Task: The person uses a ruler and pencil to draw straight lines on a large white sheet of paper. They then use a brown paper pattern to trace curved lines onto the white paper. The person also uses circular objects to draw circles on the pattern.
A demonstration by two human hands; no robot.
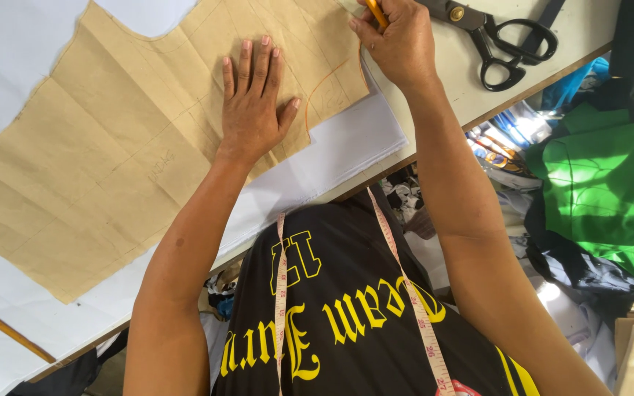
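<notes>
The pattern piece is matt, creased brown paper. White cloth beneath looks smooth. The scissors are dark metal.

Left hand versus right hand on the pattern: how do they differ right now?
The left hand lies flat, fingers spread, pressing the tan paper pattern; the right hand is curled around an orange marking tool. The left hand sits mid-pattern; the right hand works at the pattern's edge beside the orange curved line, nearer the black scissors. Both are over the white fabric.
</notes>
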